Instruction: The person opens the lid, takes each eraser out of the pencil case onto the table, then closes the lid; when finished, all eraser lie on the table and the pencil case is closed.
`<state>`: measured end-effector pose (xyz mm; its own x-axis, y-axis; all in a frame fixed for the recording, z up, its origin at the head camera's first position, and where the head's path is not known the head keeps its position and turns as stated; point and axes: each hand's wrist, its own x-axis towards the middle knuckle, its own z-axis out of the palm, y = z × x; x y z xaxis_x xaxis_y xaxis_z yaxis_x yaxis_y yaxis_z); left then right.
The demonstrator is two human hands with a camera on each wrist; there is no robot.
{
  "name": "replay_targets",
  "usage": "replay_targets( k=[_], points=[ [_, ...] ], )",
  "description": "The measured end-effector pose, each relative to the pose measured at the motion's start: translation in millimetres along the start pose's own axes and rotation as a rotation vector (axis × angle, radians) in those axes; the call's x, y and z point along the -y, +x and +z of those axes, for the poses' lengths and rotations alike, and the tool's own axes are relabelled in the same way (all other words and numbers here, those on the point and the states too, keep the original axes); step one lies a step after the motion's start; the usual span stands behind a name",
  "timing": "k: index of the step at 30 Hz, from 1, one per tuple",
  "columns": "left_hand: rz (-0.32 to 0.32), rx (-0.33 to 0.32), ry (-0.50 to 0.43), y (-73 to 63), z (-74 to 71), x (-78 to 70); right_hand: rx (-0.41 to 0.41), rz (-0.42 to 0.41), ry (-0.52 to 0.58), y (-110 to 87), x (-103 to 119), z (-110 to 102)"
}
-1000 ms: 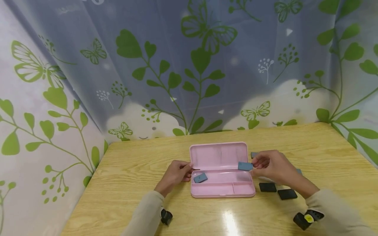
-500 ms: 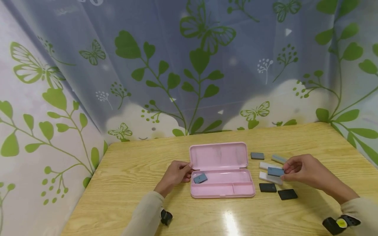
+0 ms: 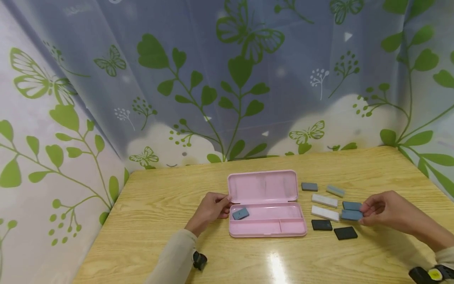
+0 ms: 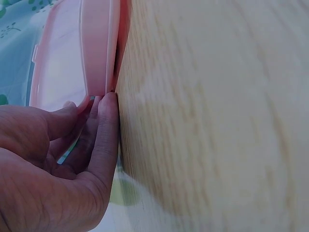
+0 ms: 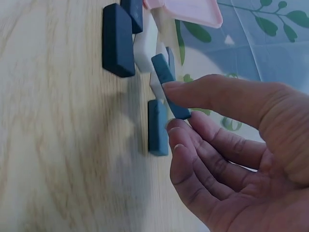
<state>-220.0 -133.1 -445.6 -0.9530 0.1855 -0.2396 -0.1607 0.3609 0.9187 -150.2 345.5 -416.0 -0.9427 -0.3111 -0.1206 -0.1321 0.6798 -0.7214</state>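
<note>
A pink pencil case (image 3: 255, 228) lies with its lid up on the table. My left hand (image 3: 211, 207) holds its left side near the hinge; in the left wrist view the thumb is at the lid's rim. A blue eraser (image 3: 240, 213) sits in the left of the case's long rear compartment. To the right of the case, my right hand (image 3: 384, 209) pinches another blue eraser (image 5: 170, 87) between thumb and fingers. In the right wrist view it is tilted above the table, close to a third blue eraser (image 5: 158, 126) lying there.
Between case and right hand lie two white erasers (image 3: 324, 200), black ones (image 3: 321, 225), a grey one (image 3: 309, 187) and a pale two-tone one (image 3: 335, 191). A patterned curtain (image 3: 198, 79) hangs behind the wooden table (image 3: 170, 185).
My right hand has moved right with the blue eraser, from over the case's right end, past the white erasers, to beside the third blue eraser. The left hand has stayed at the case.
</note>
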Motion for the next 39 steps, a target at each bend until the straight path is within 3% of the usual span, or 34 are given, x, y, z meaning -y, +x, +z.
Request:
replay_targets(
  k=[10, 20, 26, 33, 39],
  points=[
    [-0.003, -0.002, -0.008, 2.0, 0.1, 2.7, 0.008, 0.038, 0.05, -4.5, -17.1, 0.6],
    [-0.005, 0.007, -0.014, 0.1, -0.2, 2.5, 0.022, 0.06, 0.025, -4.9, -18.0, 0.1],
    [-0.004, 0.007, -0.014, -0.5, -0.3, 2.0, -0.012, 0.058, -0.019, -5.7, -18.0, -1.5],
    [-0.001, 0.009, -0.017, 0.2, -0.3, 1.9, -0.036, 0.002, -0.052, -2.1, -3.0, -0.5],
    [0.001, 0.009, -0.014, 0.9, 0.0, 2.1, -0.008, -0.066, -0.002, 5.3, 20.6, 8.0]
  ],
)
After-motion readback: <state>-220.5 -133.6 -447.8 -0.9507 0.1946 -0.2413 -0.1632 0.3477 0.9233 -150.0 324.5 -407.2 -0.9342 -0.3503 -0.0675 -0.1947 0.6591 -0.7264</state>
